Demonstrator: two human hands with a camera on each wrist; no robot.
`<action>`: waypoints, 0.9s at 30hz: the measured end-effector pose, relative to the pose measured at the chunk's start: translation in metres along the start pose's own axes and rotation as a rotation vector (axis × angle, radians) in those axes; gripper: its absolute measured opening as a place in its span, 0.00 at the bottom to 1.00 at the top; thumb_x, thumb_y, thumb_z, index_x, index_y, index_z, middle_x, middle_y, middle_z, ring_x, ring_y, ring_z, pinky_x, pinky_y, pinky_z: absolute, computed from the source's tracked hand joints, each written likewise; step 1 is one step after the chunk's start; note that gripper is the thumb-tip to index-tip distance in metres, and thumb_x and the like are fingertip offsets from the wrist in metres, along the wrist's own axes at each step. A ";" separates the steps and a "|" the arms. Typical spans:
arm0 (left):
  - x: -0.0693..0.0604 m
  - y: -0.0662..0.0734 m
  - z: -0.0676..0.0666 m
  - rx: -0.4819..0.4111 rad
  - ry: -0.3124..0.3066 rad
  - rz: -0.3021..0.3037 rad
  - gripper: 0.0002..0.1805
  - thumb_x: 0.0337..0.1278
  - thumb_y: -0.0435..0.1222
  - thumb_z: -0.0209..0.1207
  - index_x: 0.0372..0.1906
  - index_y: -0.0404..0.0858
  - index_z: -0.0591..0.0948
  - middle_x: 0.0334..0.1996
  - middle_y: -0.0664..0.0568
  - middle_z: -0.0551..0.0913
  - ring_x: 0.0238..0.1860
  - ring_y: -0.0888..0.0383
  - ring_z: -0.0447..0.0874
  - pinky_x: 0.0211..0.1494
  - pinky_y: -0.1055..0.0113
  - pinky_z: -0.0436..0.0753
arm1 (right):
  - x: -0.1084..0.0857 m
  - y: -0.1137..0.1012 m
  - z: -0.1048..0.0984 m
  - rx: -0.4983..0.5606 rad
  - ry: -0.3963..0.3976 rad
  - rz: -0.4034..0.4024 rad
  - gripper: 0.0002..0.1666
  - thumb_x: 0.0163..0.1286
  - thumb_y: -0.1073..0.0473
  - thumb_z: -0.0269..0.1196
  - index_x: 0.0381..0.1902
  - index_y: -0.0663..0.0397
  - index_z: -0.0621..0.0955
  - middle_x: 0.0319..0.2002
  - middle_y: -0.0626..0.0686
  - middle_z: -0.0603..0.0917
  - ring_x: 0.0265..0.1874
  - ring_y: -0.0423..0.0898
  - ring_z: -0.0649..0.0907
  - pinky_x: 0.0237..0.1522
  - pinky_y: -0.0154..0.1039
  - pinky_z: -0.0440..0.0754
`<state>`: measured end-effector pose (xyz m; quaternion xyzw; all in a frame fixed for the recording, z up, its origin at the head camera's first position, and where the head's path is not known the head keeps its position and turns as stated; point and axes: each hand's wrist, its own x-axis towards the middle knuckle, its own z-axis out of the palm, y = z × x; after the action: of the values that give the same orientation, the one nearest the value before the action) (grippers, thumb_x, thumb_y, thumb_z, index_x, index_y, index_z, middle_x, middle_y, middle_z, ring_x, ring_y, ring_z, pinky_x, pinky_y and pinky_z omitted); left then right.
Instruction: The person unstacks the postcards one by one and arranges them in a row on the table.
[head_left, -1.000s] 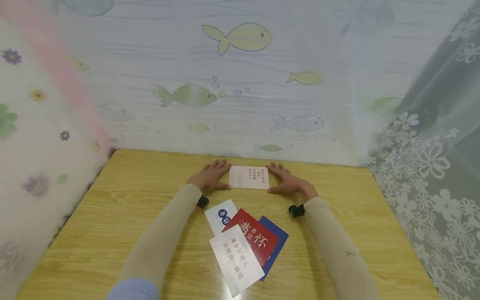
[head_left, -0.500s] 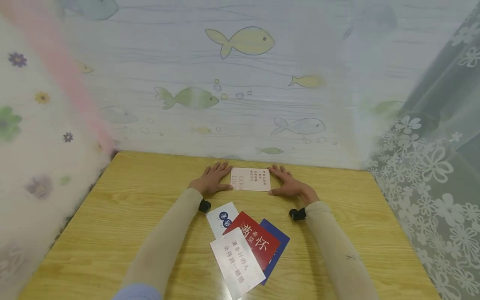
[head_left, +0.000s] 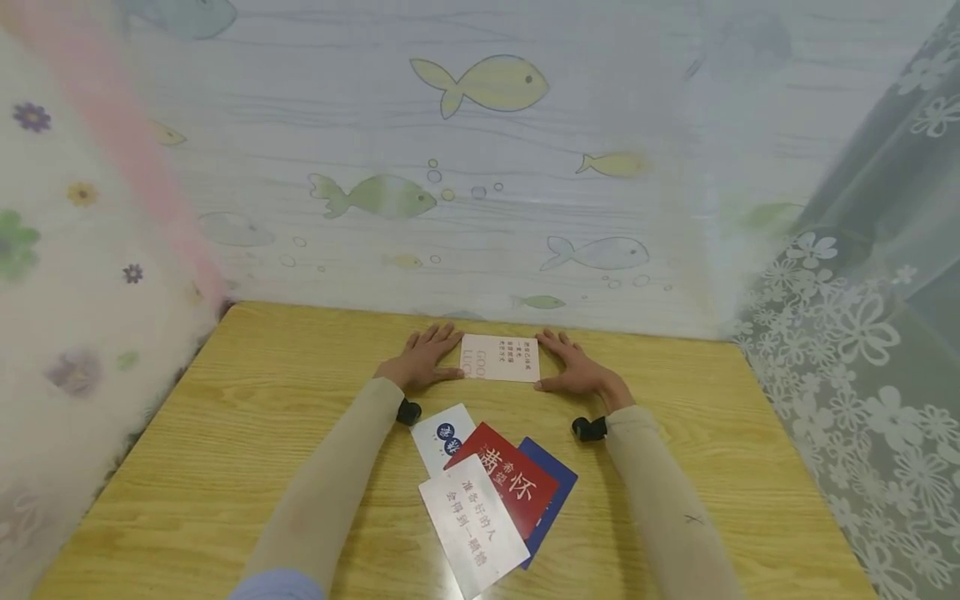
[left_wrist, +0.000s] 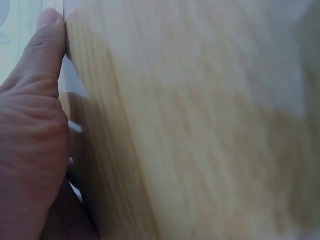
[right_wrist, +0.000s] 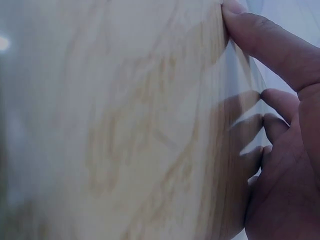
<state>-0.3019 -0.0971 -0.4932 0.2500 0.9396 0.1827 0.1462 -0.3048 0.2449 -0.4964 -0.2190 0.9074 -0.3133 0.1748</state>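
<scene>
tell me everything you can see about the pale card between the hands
The pale pinkish card looks like stiff paper, oblong with slightly rounded corners. Small dark Chinese characters are printed toward its right end; large, faint letters, seemingly GOO and LUC, are at its lower left. It lies flat on the wooden table near the back edge, long side running left to right. The left hand and right hand flank its short ends, digits apparently touching them.

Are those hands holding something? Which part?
Nothing looks gripped: the left hand and right hand rest at the short ends of the pale pink card.
</scene>
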 end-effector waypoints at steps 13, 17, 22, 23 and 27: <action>-0.001 -0.005 0.000 -0.102 0.084 0.025 0.38 0.78 0.52 0.48 0.81 0.39 0.54 0.82 0.40 0.49 0.82 0.37 0.38 0.83 0.40 0.37 | -0.001 0.007 -0.003 0.107 0.103 0.001 0.66 0.60 0.50 0.76 0.83 0.52 0.48 0.82 0.56 0.49 0.82 0.57 0.45 0.81 0.58 0.45; -0.015 0.012 -0.007 -0.116 0.143 0.089 0.36 0.77 0.48 0.51 0.80 0.36 0.59 0.80 0.37 0.54 0.81 0.35 0.44 0.81 0.36 0.43 | -0.006 0.006 -0.002 0.153 0.165 0.004 0.65 0.58 0.52 0.76 0.83 0.54 0.50 0.81 0.58 0.55 0.81 0.57 0.49 0.81 0.56 0.47; -0.047 0.041 -0.011 -0.099 0.150 0.177 0.36 0.76 0.49 0.54 0.79 0.36 0.60 0.80 0.40 0.56 0.80 0.37 0.49 0.81 0.35 0.46 | -0.023 0.000 0.007 0.177 0.168 0.017 0.61 0.62 0.51 0.73 0.82 0.58 0.51 0.81 0.61 0.54 0.81 0.60 0.50 0.80 0.58 0.48; -0.055 0.046 -0.009 -0.088 0.146 0.194 0.36 0.76 0.49 0.53 0.79 0.37 0.60 0.80 0.40 0.57 0.80 0.38 0.49 0.80 0.35 0.46 | -0.028 -0.003 0.009 0.182 0.166 0.017 0.60 0.64 0.51 0.72 0.82 0.59 0.50 0.81 0.61 0.52 0.81 0.61 0.49 0.80 0.59 0.48; -0.088 0.062 0.004 -0.038 0.119 0.250 0.37 0.74 0.49 0.55 0.79 0.37 0.61 0.79 0.41 0.59 0.80 0.38 0.51 0.81 0.35 0.46 | -0.058 -0.027 0.021 0.162 0.169 0.011 0.58 0.71 0.48 0.66 0.83 0.57 0.43 0.82 0.62 0.44 0.81 0.63 0.46 0.79 0.63 0.47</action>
<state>-0.2013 -0.0917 -0.4549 0.3512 0.9044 0.2316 0.0711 -0.2389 0.2447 -0.4837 -0.1719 0.8918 -0.4018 0.1167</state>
